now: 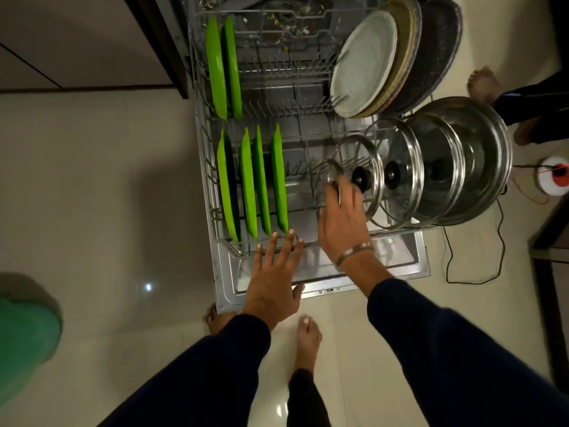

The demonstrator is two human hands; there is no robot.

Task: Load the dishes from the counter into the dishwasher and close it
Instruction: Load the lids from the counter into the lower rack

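The dishwasher's lower rack (pixel 205 167) is pulled out over the open door (pixel 394 266). Several green plates (pixel 252 180) stand on edge in its left half. On the right stand glass lids (pixel 397 171), a steel pot (pixel 474 167) and round plates (pixel 366 63). My right hand (pixel 341 223) is shut on a small glass lid (pixel 323 177), held upright in the rack left of the other lids. My left hand (pixel 277 272) hovers open, fingers spread, at the rack's front edge near the green plates.
Another person's bare feet (pixel 483 84) stand at the right of the dishwasher. A black cable (pixel 446 251) and a white and orange spool (pixel 554 177) lie on the floor at the right. A green tub (pixel 24 328) sits at the left. My own feet (pixel 308 334) are just before the door.
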